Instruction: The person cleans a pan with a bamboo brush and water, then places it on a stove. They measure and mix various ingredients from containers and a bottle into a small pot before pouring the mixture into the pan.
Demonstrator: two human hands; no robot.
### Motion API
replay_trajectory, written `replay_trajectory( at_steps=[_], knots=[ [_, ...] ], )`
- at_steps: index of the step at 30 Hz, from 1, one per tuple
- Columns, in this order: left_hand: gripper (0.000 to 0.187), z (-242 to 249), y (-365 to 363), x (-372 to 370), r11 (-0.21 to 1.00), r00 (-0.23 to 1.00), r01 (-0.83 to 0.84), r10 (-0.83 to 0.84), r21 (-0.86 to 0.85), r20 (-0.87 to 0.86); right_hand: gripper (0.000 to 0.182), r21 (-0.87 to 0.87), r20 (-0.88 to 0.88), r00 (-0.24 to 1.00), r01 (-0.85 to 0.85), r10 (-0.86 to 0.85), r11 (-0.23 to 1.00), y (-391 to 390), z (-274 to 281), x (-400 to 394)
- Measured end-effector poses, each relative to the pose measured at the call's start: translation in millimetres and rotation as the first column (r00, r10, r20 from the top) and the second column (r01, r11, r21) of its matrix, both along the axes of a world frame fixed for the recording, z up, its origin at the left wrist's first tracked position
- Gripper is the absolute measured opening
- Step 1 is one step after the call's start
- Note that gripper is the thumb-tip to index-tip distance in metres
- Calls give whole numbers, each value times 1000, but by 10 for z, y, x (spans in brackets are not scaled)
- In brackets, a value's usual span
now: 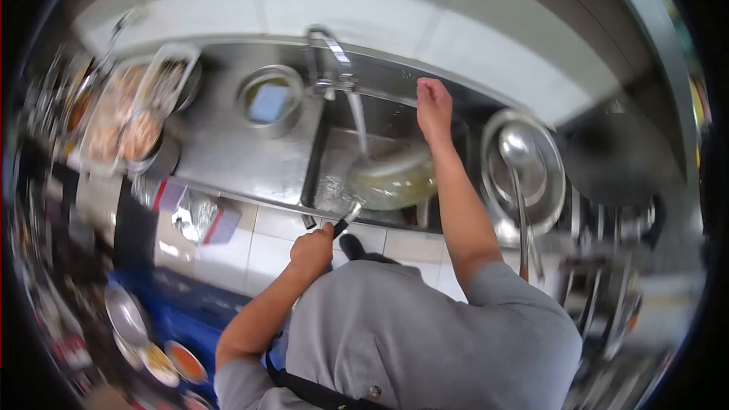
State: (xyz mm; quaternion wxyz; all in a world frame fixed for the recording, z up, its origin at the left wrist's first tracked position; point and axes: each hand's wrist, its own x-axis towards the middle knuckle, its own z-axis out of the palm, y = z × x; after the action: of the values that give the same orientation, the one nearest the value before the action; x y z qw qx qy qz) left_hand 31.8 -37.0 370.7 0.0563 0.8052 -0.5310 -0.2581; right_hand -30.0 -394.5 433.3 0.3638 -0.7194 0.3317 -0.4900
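My left hand (312, 252) is closed round the black handle of a pan (395, 191) at the near edge of the sink. The pan sits tilted in the sink basin (332, 156) with yellowish, shiny water in it. From the tap (334, 57) a stream of water (358, 125) runs down at the pan's far left side. Above the far right part of the sink is my right hand (434, 110), raised clear of the pan. Its fingers are curled in; what they hold, if anything, is hidden.
Left of the sink, a metal pot (269, 127) holds a blue sponge (269, 102). Food trays (114, 110) stand further left. On the right, a large ladle (519, 153) lies in an oval metal basin (558, 182). Bowls (186, 361) sit at the lower left.
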Motion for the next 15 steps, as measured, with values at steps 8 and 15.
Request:
replay_trajectory(
  at_steps=[8, 15],
  knots=[
    [27, -218, 0, 166, 996, 995, 88, -88, -13, -36, 7, -22, -157, 940, 305, -304, 952, 1651, -107, -1708],
    [26, -280, 23, 232, 985, 986, 139, -148, -100, -82, 22, -260, -866, 220, 571, -450, 779, 1809, 721, -3278]
  ],
)
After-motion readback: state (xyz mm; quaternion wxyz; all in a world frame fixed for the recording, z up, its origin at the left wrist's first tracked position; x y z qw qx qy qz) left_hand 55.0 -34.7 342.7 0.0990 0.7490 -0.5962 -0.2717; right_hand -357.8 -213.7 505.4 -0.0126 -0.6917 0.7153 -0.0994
